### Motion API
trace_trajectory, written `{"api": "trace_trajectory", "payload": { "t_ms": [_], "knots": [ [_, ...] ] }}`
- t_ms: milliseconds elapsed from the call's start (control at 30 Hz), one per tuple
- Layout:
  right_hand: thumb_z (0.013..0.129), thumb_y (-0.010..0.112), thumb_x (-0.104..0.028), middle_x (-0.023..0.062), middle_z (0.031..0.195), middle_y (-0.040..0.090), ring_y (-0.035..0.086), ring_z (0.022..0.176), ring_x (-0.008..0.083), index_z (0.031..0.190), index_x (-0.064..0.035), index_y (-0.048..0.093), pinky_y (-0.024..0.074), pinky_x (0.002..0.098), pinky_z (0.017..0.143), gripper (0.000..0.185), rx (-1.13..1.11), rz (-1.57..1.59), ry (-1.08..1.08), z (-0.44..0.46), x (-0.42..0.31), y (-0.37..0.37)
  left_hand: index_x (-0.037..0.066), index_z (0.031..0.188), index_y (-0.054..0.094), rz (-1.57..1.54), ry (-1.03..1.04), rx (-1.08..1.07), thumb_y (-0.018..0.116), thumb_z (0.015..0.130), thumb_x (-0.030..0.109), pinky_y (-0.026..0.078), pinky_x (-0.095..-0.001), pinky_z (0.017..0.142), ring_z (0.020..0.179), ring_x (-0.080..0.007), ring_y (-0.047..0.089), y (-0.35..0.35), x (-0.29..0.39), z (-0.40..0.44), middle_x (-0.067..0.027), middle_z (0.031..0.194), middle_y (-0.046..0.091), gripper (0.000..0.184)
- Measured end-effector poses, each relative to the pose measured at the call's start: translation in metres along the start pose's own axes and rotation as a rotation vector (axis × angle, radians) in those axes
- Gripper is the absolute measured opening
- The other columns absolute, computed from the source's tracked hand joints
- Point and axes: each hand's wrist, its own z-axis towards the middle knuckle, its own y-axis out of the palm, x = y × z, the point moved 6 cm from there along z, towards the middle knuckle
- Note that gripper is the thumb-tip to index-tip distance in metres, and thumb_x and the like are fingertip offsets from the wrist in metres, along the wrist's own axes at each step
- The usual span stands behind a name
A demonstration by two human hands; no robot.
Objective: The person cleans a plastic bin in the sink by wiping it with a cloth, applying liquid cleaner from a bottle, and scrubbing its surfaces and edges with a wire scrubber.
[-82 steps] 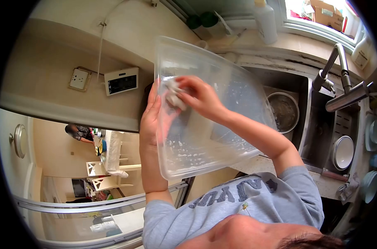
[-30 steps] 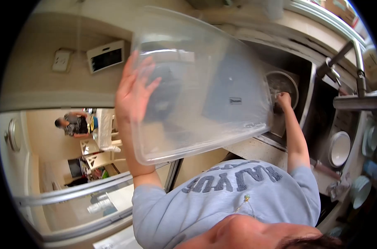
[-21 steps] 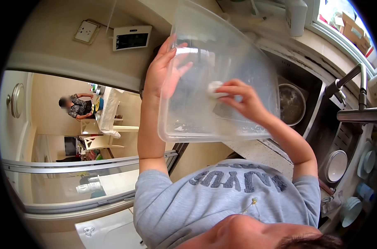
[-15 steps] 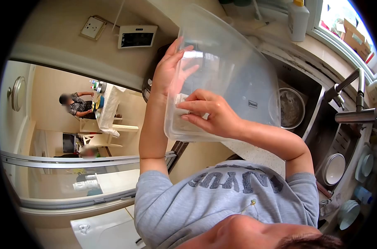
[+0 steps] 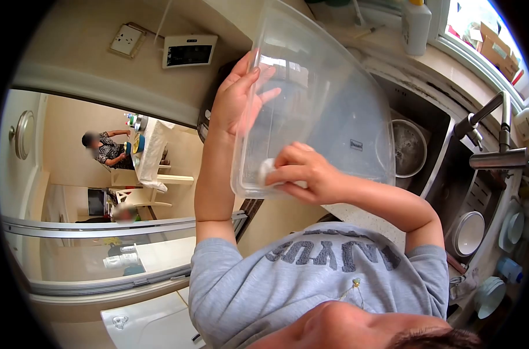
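Note:
My left hand grips the side of a large clear plastic storage bin, its fingers showing through the wall. The bin is tilted, with its open side facing me, and a small dark label sits on its base. Inside, my right hand is closed around a white wad, a cloth or paper towel, pressed against the bin near its lower left corner. Which of the two it is, I cannot tell.
To the right a sink holds a metal pot and a white bowl, under a faucet. A white bottle stands by the window. Stacked dishes line the right edge. Beyond a sliding door, a person is at a table.
My right hand has moved the white wad down and slightly right within the bin, toward its lower edge. My left hand keeps its hold on the side.

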Motion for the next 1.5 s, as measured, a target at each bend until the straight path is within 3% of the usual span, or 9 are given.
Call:
{"api": "trace_trajectory", "payload": {
  "t_ms": [400,500,600,667,733,867,1000,1267,1500],
  "knots": [
    [0.07,0.057,0.003,0.0118,0.089,0.058,0.06,0.083,0.0249,0.084,-0.0029,0.065,0.0486,0.0343,0.074,0.018,0.031,0.01,1.129,-0.333,0.192,-0.069,0.01,0.135,0.037,0.004,-0.04,0.011,0.044,0.091,0.01,0.027,-0.0548,0.101,0.127,-0.0273,0.032,-0.026,0.001,0.005,-0.0092,0.133,0.041,0.045],
    [0.074,0.06,-0.013,0.0181,0.069,0.059,0.061,0.076,0.0339,0.083,-0.0072,0.068,0.0492,0.0415,0.071,0.014,-0.019,-0.836,1.263,-0.387,0.251,-0.132,0.008,0.139,0.03,0.108,-0.041,0.056,0.036,0.093,0.011,0.033,-0.0475,0.1,0.126,-0.0275,0.036,-0.013,0.006,0.001,-0.0145,0.137,0.037,0.046],
    [0.085,0.044,-0.012,0.0185,0.11,0.054,0.056,0.095,0.0363,0.098,-0.0063,0.064,0.0458,0.0433,0.084,0.024,0.477,-1.045,1.383,-0.394,0.261,-0.177,0.009,0.139,0.029,0.173,-0.016,0.044,0.035,0.093,0.01,0.034,-0.0449,0.1,0.127,-0.0283,0.035,-0.004,0.01,0.0,-0.0152,0.138,0.035,0.047],
    [0.086,0.045,-0.009,0.0226,0.112,0.056,0.056,0.101,0.038,0.098,-0.0067,0.065,0.0464,0.0443,0.084,0.024,0.528,-0.973,1.67,-0.439,0.293,-0.161,0.009,0.14,0.029,0.199,-0.008,0.038,0.035,0.092,0.01,0.034,-0.0441,0.1,0.127,-0.0284,0.035,-0.003,0.01,-0.001,-0.0157,0.138,0.035,0.048],
    [0.084,0.046,-0.01,0.0231,0.11,0.058,0.056,0.103,0.0389,0.101,-0.0066,0.065,0.0466,0.0437,0.085,0.025,-0.184,-0.97,1.697,-0.531,0.374,-0.134,0.009,0.14,0.028,0.227,-0.002,0.025,0.034,0.092,0.01,0.035,-0.0432,0.1,0.127,-0.0285,0.035,-0.004,0.012,-0.001,-0.0163,0.139,0.034,0.048],
    [0.081,0.052,-0.004,0.0147,0.105,0.064,0.062,0.095,0.027,0.116,-0.0082,0.057,0.0466,0.0361,0.082,0.035,0.284,-0.583,1.885,-0.42,0.276,-0.148,0.011,0.14,0.027,0.193,-0.029,0.001,0.035,0.091,0.01,0.035,-0.042,0.099,0.126,-0.0283,0.037,-0.011,0.005,-0.003,-0.0172,0.138,0.035,0.05],
    [0.082,0.06,-0.013,0.0066,0.091,0.061,0.055,0.08,0.0115,0.118,-0.0051,0.054,0.0454,0.0253,0.073,0.038,0.746,0.125,1.079,-0.279,0.21,-0.132,0.013,0.142,0.026,0.113,-0.035,-0.035,0.039,0.091,0.012,0.03,-0.0433,0.1,0.126,-0.0281,0.035,-0.016,0.001,0.001,-0.0153,0.139,0.034,0.052],
    [0.077,0.066,-0.003,0.009,0.104,0.062,0.058,0.087,0.0206,0.106,-0.0059,0.063,0.0442,0.0329,0.081,0.029,-0.006,0.203,0.18,-0.012,0.021,0.007,0.013,0.139,0.03,0.024,-0.04,0.039,0.04,0.092,0.013,0.032,-0.0444,0.098,0.124,-0.0277,0.039,-0.026,-0.009,0.003,-0.0138,0.133,0.042,0.048],
    [0.075,0.065,-0.005,0.0071,0.083,0.059,0.053,0.076,0.0276,0.094,-0.0086,0.064,0.0437,0.0345,0.068,0.019,0.252,0.071,0.084,0.029,0.01,0.031,0.012,0.138,0.032,0.041,-0.026,0.067,0.039,0.093,0.012,0.033,-0.0476,0.098,0.122,-0.0266,0.042,-0.029,-0.008,0.0,-0.0145,0.131,0.044,0.045]
  ]
}}
